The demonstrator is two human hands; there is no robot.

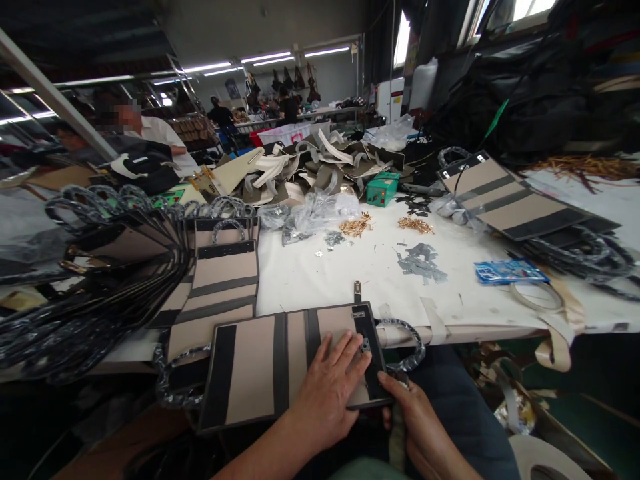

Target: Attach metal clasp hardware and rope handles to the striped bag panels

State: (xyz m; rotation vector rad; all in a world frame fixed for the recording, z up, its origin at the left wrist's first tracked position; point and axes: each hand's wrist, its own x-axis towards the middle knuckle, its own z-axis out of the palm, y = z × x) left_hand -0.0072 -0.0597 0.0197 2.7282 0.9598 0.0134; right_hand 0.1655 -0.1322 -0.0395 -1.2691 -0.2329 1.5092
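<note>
My left hand (pixel 327 390) lies spread flat on the bag panel (pixel 296 350), at the table (pixel 310 277) edge; my right hand (pixel 415 407) curls by its end (gripping or not, I can't tell). It looks light, stiffish: best held by its borders.

One cam is worn on the head & aimed fwd and down. The left hand (pixel 333 377) and right hand (pixel 417 410) are seen from above, v. close, at the bottom — w/ the white table (pixel 310 280) spread out past them. The back wall (pixel 335 77) is seen up top, far off.
</note>
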